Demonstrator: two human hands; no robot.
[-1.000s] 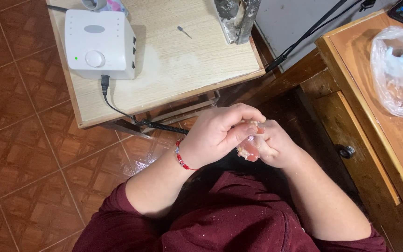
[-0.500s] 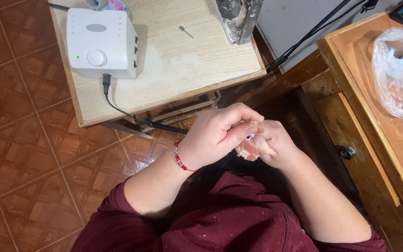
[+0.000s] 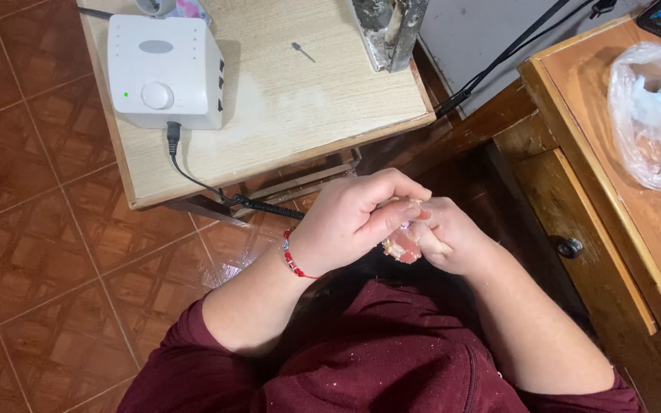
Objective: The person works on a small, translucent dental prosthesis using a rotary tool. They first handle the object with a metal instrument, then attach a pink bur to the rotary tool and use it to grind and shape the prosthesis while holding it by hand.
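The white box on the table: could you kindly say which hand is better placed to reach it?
Probably the left hand: it is nearer the white box, while the right hand cups a pink piece.

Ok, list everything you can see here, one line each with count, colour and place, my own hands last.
small table: one, light wood, top centre
control box: one, white, table's left
cable: one, black, running from the box off the table edge
small bit: one, metal, mid-table
desk: one, brown wood, right
plastic bag: one, clear, on the desk
floor: brown tiles, left
bracelet: one, red, left wrist
left hand: closed over something small and pinkish
right hand: against it, fingers curled
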